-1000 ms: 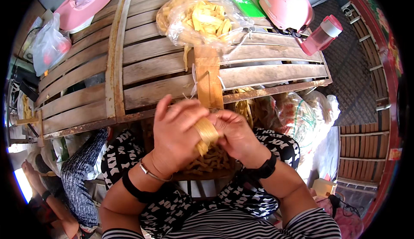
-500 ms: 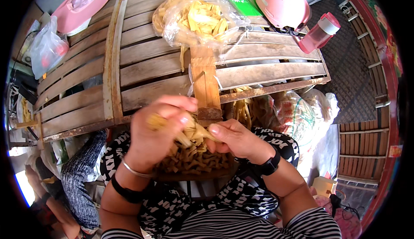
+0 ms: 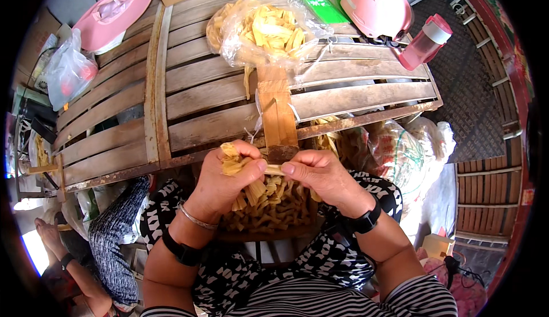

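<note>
Pinching a narrow yellow strip (image 3: 275, 169) between your two hands, you seem to be in the middle of working it by hand, holding it fairly straight across the small gap. Your left hand (image 3: 222, 182) is clamped on its near end with thumb and forefinger, and a folded yellow bundle (image 3: 232, 162) pokes out above and below that same grip; whether the bundle and the strip are one piece, I cannot tell. Your right hand (image 3: 326, 177) is clamped on the other end, thumb laid on top and fingers curled beneath. Just ahead of the gap between your hands is the dark end of a wooden board (image 3: 278, 114), and well beyond it lies a clear plastic bag (image 3: 240, 54) full of similar pieces. Below your hands, loose yellow strips (image 3: 274, 217) fill a brown-edged container (image 3: 263, 236) between your knees. As I judge it, any further twist or tug calls for a steady left hold that keeps the bundle from spreading, with your right thumb and finger doing the finer guiding; too hard a pull could split the strip.
</note>
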Demonstrator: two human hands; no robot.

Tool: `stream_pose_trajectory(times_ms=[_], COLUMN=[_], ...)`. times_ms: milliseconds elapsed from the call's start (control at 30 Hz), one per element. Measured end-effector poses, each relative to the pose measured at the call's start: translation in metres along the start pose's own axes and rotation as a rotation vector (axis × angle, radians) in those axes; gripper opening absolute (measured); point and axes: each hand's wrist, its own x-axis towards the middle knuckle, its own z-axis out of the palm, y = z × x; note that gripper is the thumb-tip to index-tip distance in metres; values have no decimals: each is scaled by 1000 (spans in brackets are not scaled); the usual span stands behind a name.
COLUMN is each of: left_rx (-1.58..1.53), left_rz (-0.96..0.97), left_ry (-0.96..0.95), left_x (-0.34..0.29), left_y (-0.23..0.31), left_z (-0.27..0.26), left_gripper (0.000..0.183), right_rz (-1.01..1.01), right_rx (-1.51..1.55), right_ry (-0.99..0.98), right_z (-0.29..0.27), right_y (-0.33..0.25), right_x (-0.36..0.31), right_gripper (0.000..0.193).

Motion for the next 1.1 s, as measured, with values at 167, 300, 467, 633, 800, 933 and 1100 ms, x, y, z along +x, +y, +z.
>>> stream_pose_trajectory(times_ms=[167,300,467,633,800,933,1100], left_rx=[173,404,663,351,1,-160,878], left_rz=[141,285,228,436,-275,-157,652], left_ry=[193,272,431,262,-208,-1039,-295], left_x=[25,56,64,27,-5,-23,-1], left_y=[4,-23,-36,-15,-40,-16,10], left_z=[1,-2,-13,9,24,31,19], left_gripper=[13,19,26,20,16,25,34], right_rz=[-394,-551,-582,-898,-1074,-985,-218], right_rx=[-75,-797,-840,-791,-605,-565,-198], right_ry=[305,607,691,422,70,84,-10], right_z=[-10,-16,-23,1,11,-5,2], right_y=[11,8,19,6,-5,-13,3], right_x=[22,40,44,21,7,4,4], right_gripper=[11,14,16,12,12,17,19])
